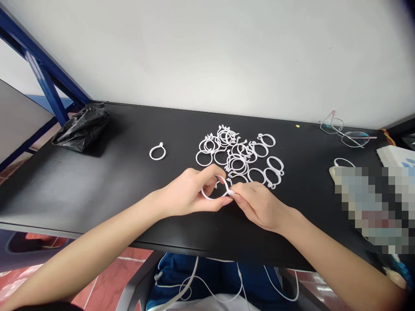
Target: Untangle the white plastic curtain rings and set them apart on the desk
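Note:
My left hand and my right hand meet above the black tabletop, both pinching a white plastic curtain ring. Its lower arc shows below my left fingers, and my fingers hide part of its upper side. Just beyond my hands lies a loose, overlapping pile of several similar white rings. My right hand is almost touching its near edge. A single white ring lies apart, to the left of the pile.
A knotted black plastic bag sits at the table's far left. Wire-framed glasses lie at the far right, near another white ring and a white box. A pixelated patch hides the right side. The wall bounds the table's far edge.

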A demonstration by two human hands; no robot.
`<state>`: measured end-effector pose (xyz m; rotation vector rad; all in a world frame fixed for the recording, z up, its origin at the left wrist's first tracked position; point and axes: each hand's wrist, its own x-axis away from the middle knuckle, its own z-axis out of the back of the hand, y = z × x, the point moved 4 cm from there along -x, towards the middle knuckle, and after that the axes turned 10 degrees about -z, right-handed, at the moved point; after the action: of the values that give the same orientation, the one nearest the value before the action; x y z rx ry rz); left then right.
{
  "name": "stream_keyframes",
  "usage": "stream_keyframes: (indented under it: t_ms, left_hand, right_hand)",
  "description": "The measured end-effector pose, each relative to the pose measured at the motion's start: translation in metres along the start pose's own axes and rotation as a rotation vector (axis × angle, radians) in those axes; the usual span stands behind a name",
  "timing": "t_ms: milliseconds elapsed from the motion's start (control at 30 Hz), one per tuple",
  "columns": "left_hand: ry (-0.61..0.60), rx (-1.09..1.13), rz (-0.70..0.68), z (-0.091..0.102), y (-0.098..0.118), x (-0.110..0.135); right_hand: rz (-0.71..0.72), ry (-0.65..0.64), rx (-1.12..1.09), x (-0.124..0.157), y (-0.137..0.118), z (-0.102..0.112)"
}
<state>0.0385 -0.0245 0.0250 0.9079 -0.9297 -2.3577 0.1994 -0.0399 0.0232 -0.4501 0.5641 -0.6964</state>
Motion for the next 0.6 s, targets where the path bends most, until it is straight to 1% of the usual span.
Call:
stream_keyframes:
  t_ms: [267,400,500,600]
  left_hand:
    - [-0.001,0.002,0.001,0.0003,-0.0009,-0.0004]
    - [0.022,-0.016,-0.030,-0.0007,-0.0001,-0.0005]
    - [0.086,-0.108,-0.099,0.0017,0.0001,-0.0013]
    - [0.156,-0.292,-0.190,0.0088,-0.0012,-0.0019]
  right_hand:
    - [0.015,0.010,0.001,0.0004,-0.0001,0.0006]
    - [0.043,0.053,-0.019,-0.0001,-0.0030,0.0024]
    - [0.057,0.120,-0.047,0.0016,-0.0046,0.0036]
    - [0.016,0.221,-0.105,0.0049,-0.0011,0.0058]
